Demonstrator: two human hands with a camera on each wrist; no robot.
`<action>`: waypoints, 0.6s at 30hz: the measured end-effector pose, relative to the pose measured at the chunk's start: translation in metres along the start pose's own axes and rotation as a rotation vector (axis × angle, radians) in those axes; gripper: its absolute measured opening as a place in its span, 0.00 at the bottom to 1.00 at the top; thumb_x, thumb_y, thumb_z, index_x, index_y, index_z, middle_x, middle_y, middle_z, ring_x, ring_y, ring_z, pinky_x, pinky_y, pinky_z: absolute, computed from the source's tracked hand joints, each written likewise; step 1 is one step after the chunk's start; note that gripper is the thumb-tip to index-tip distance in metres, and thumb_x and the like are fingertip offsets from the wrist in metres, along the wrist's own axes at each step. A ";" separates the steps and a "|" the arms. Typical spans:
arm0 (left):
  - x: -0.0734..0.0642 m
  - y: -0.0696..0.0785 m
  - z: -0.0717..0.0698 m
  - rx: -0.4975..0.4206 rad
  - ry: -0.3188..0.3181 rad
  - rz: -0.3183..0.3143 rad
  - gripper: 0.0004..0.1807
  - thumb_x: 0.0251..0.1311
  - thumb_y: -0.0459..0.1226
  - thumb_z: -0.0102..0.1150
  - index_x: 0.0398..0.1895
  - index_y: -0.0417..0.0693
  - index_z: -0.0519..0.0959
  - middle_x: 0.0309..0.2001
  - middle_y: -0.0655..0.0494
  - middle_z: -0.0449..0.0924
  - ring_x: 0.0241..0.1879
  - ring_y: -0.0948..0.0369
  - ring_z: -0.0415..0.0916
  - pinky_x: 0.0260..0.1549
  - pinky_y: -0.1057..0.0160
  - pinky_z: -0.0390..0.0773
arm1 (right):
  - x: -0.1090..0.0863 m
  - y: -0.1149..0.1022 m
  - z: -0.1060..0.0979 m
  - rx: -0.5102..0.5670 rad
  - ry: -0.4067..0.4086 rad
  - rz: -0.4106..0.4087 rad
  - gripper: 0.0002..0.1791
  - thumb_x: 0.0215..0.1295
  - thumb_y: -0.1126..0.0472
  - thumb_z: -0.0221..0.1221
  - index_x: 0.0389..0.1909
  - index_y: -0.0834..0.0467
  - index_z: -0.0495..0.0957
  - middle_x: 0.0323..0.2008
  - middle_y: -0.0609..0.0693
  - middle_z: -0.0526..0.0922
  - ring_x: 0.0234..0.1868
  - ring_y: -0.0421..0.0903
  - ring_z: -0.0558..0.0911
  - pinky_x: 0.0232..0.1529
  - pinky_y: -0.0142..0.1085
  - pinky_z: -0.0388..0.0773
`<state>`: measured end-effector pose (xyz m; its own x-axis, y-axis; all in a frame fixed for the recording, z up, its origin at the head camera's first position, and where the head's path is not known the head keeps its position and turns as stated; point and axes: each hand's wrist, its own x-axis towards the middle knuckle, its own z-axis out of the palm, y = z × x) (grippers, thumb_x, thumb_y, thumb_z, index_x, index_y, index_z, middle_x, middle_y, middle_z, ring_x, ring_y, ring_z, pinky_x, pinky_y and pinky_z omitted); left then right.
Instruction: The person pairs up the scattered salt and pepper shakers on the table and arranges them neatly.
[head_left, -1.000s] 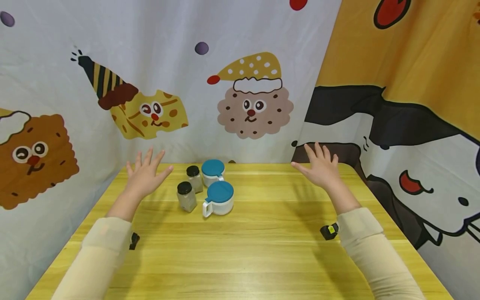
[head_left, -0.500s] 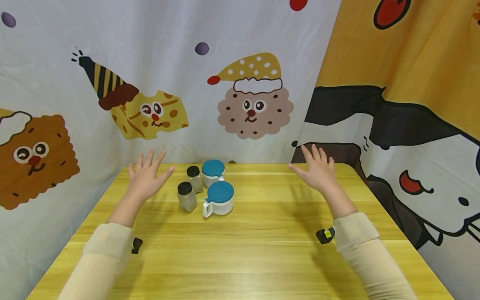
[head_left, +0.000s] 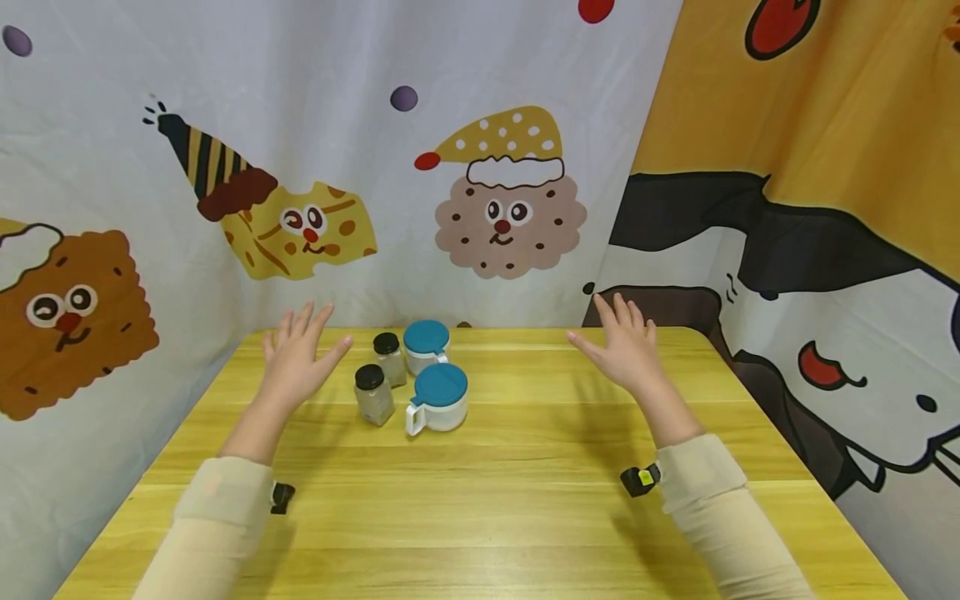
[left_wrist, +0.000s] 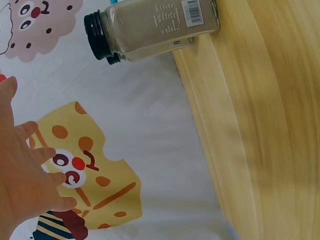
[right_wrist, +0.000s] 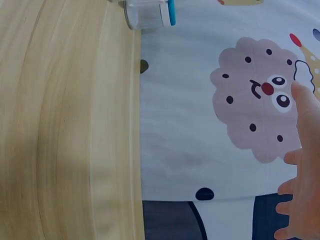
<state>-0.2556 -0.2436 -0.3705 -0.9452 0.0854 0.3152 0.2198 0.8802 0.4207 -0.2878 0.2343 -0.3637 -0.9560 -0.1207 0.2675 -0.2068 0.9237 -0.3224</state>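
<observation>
My left hand point(head_left: 294, 367) hovers above the table's left part with its fingers spread and nothing in it. Just to its right stand two glass jars with black lids, a nearer jar point(head_left: 373, 400) and a farther jar point(head_left: 390, 365). Beside them are two white cups with blue lids and handles, the front cup point(head_left: 441, 400) and the rear cup point(head_left: 426, 343). A label with a barcode shows on a jar point(left_wrist: 160, 22) in the left wrist view. Over the right part of the table my right hand point(head_left: 626, 354) is raised, fingers spread, holding nothing.
A wooden table point(head_left: 480, 508) lies under both arms. Behind it hangs a white curtain point(head_left: 480, 50) printed with cartoon biscuits and cheese. A black wrist camera point(head_left: 639, 480) sits at the right sleeve, and another wrist camera point(head_left: 282, 497) at the left sleeve.
Both hands have shifted slightly inward, toward each other, and drawn back a little. The jars and cups stay where they were.
</observation>
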 end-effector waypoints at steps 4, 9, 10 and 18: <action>-0.002 0.001 0.002 -0.019 0.012 0.005 0.40 0.68 0.60 0.41 0.76 0.51 0.48 0.75 0.42 0.37 0.71 0.37 0.28 0.58 0.31 0.25 | -0.002 -0.004 0.003 0.027 0.013 -0.008 0.52 0.61 0.25 0.45 0.76 0.53 0.46 0.73 0.65 0.43 0.72 0.65 0.41 0.62 0.67 0.34; -0.003 0.002 0.004 -0.043 0.022 0.008 0.40 0.68 0.60 0.42 0.76 0.50 0.49 0.75 0.41 0.38 0.71 0.37 0.29 0.58 0.30 0.27 | -0.003 -0.008 0.007 0.043 0.021 -0.007 0.52 0.60 0.25 0.45 0.76 0.52 0.44 0.73 0.65 0.43 0.72 0.65 0.41 0.62 0.67 0.34; -0.004 0.003 0.005 -0.048 0.024 0.008 0.40 0.68 0.60 0.41 0.76 0.50 0.49 0.75 0.41 0.38 0.71 0.37 0.29 0.58 0.30 0.27 | -0.003 -0.008 0.008 0.045 0.024 -0.006 0.52 0.60 0.25 0.45 0.76 0.52 0.44 0.73 0.65 0.43 0.71 0.65 0.41 0.62 0.67 0.34; -0.006 0.004 0.011 -0.080 0.044 0.021 0.41 0.67 0.60 0.42 0.76 0.50 0.49 0.75 0.41 0.39 0.71 0.38 0.31 0.60 0.31 0.29 | -0.007 -0.017 0.014 0.082 0.042 -0.012 0.52 0.60 0.26 0.47 0.76 0.52 0.45 0.74 0.63 0.41 0.72 0.64 0.40 0.62 0.67 0.35</action>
<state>-0.2515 -0.2359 -0.3801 -0.9291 0.0818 0.3607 0.2600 0.8381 0.4796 -0.2802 0.2140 -0.3727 -0.9440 -0.1148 0.3093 -0.2365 0.8890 -0.3920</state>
